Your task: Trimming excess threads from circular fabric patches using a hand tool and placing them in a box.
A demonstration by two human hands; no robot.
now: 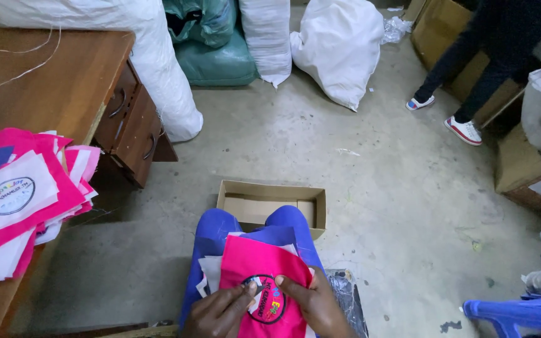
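Pink patch (pixel 255 275) lies on lap, long axis away from body; pinched by left hand (pixel 220 313) and right hand (pixel 314 305) at near edge.

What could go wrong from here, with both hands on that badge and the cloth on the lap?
1. Both hands, left hand and right hand, pinch at the round badge on the pink cloth piece; a hard pull might tear it.
2. The loose pieces under it lie on the knees only and may slip to the floor.
3. The pink stack overhangs the desk edge and could slide off.
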